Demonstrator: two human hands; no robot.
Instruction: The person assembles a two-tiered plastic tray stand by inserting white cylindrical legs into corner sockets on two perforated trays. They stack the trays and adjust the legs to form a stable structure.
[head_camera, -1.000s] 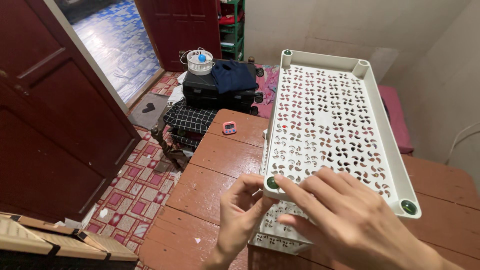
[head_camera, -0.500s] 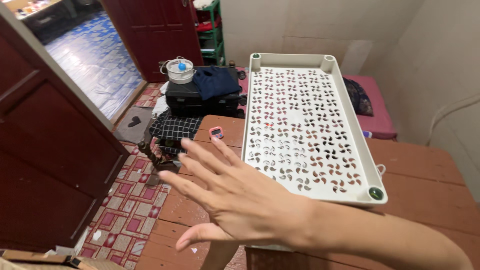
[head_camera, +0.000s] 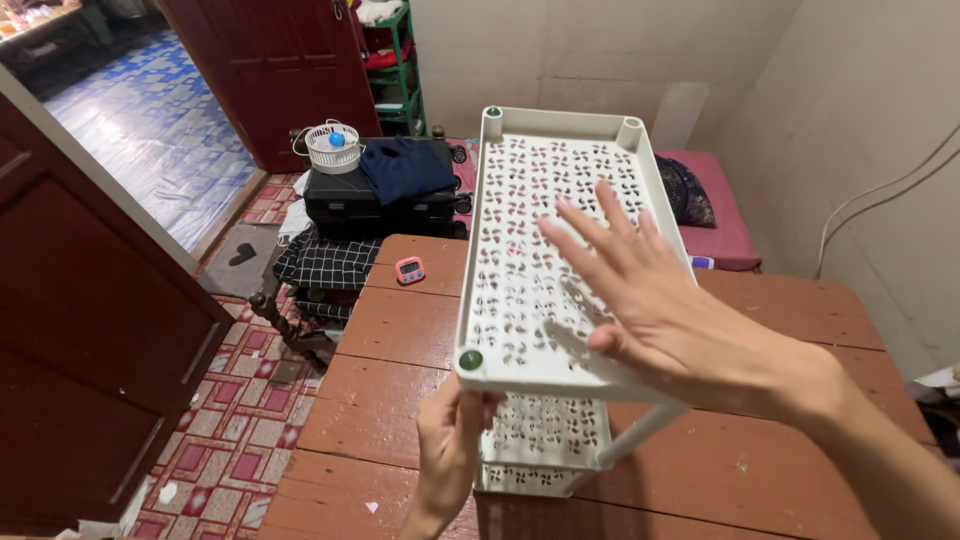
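Observation:
A white plastic shelf rack (head_camera: 540, 180) with perforated trays stands on the brown wooden table (head_camera: 400, 330). Its top tray has round green-capped sockets at the corners, and lower trays (head_camera: 545, 440) show beneath it. My left hand (head_camera: 450, 450) grips the rack just under the near left corner of the top tray. My right hand (head_camera: 660, 300) hovers over the top tray with its fingers spread wide and holds nothing.
A small pink timer (head_camera: 410, 270) lies on the table's far left part. Beyond the table are a black suitcase (head_camera: 380, 205) with a small white fan (head_camera: 332, 147) and dark cloth on it, a checked cloth, a pink mattress (head_camera: 720, 225) and dark red doors (head_camera: 90, 330).
My right hand has swung from the rack's near left side across to above the top tray, fingers spread. My left hand has stayed low at the near corner. The view shifted.

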